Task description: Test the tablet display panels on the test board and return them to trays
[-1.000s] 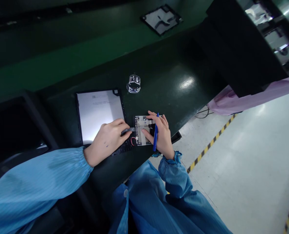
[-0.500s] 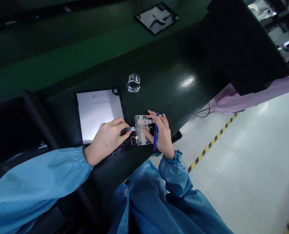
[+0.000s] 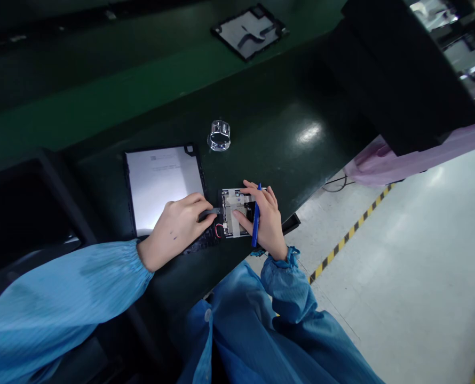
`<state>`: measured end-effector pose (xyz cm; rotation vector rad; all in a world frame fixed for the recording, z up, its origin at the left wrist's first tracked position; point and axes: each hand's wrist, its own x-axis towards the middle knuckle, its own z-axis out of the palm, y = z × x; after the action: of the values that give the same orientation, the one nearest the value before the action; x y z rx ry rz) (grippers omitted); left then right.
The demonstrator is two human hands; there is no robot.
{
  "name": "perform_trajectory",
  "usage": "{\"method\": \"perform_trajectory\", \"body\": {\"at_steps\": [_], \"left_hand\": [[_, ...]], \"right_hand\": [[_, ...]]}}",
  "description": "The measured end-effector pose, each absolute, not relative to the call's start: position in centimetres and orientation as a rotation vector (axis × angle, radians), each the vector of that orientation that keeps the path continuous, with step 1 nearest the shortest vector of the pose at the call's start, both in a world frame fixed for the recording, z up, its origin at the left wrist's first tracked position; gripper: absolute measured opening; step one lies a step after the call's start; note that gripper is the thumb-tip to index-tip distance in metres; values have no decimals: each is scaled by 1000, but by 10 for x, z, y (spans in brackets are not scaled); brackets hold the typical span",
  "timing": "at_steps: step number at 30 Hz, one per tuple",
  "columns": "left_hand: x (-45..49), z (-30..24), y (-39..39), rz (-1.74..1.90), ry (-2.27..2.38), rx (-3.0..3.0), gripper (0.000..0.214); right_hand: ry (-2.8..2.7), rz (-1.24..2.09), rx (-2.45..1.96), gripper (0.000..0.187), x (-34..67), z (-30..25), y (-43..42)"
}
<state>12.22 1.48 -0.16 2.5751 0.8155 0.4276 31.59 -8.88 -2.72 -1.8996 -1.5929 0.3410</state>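
Blue pen (image 3: 255,224) sits clasped in right hand (image 3: 264,221); left hand (image 3: 177,232) pinches flat grey ribbon (image 3: 211,213).

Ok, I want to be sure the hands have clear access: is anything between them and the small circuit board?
Nothing visible. The left hand pinches the grey strip at the edge of the circuit board, and the right hand, holding a blue pen, rests its fingers on it. The shiny knob stands apart, farther back.
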Motion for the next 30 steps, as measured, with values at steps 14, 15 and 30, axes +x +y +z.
{"method": "perform_trajectory", "body": {"at_steps": [14, 15, 30], "left_hand": [[126, -2, 15, 378, 761, 2625, 11], [127, -2, 15, 370, 766, 2625, 11], [134, 1, 17, 146, 812, 2586, 16]], "right_hand": [[-1568, 337, -1924, 35, 315, -24, -86], [-1561, 327, -1934, 36, 314, -23, -85], [-1426, 88, -2115, 52, 289, -31, -70]]}}
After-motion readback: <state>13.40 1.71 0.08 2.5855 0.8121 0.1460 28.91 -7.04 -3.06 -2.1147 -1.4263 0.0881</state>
